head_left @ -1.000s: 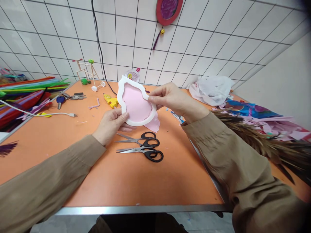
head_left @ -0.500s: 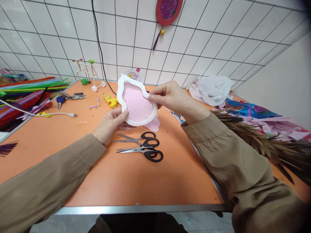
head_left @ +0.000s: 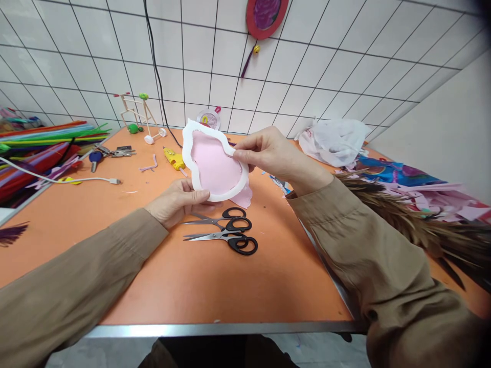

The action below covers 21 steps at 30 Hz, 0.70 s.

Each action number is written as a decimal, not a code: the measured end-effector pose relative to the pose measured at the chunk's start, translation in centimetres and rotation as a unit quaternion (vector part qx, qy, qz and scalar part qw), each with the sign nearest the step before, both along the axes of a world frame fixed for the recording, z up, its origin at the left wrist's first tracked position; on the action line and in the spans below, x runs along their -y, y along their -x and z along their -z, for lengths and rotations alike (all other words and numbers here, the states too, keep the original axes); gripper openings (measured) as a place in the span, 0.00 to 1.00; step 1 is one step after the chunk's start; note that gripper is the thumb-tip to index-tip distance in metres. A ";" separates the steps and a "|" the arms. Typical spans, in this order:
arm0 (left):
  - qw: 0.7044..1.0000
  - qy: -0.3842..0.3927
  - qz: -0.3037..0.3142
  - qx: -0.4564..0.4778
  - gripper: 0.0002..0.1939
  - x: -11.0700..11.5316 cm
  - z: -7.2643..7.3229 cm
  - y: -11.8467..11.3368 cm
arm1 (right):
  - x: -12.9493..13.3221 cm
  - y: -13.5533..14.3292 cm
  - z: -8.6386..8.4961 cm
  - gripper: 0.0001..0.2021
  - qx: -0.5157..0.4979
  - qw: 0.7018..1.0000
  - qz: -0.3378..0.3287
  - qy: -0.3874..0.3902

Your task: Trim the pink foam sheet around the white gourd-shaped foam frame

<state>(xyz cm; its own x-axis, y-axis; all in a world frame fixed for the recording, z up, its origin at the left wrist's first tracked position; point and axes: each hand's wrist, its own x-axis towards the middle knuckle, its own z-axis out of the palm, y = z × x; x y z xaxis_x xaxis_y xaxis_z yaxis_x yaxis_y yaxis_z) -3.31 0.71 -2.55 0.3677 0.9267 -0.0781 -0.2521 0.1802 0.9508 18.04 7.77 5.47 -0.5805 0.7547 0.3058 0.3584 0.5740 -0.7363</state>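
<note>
A curvy white frame [head_left: 194, 176] with a pink sheet [head_left: 217, 166] filling its middle is held up above the table between both hands. My left hand [head_left: 182, 198] pinches its lower edge, thumb in front and fingers behind. At the upper right edge, my right hand [head_left: 264, 152] grips the frame between thumb and fingers. A pink scrap [head_left: 244, 197] shows below the frame's right side. Under it on the table lie two pairs of black-handled scissors, one pair [head_left: 238, 224] with its blades apart and the nearer pair [head_left: 241, 244] nearly closed.
A yellow glue gun [head_left: 174, 159] lies behind the left hand. Keys [head_left: 115, 152], a white cable [head_left: 88, 179] and colourful pipe cleaners [head_left: 49, 135] are at left. A stick model [head_left: 140, 117] stands at the back. At right are a white plastic bag [head_left: 333, 140] and brown feathers [head_left: 395, 209].
My left hand has slid along the lower edge, its thumb now further right and lower. The white frame has tilted slightly to the left. My right hand has hardly moved.
</note>
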 end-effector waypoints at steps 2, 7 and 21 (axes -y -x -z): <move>1.000 0.001 -0.005 -0.005 0.23 0.2 -0.1 -0.1 | 0.2 0.1 0.0 0.13 -0.005 1.000 -0.004 0.003; 1.000 0.016 -0.010 -0.015 0.22 0.4 -0.3 -0.3 | 0.7 0.3 -0.2 0.13 0.014 1.000 -0.007 -0.014; 0.997 0.063 -0.009 -0.038 0.12 0.4 -0.5 -0.6 | 0.0 0.5 0.7 0.17 0.035 0.999 0.007 0.040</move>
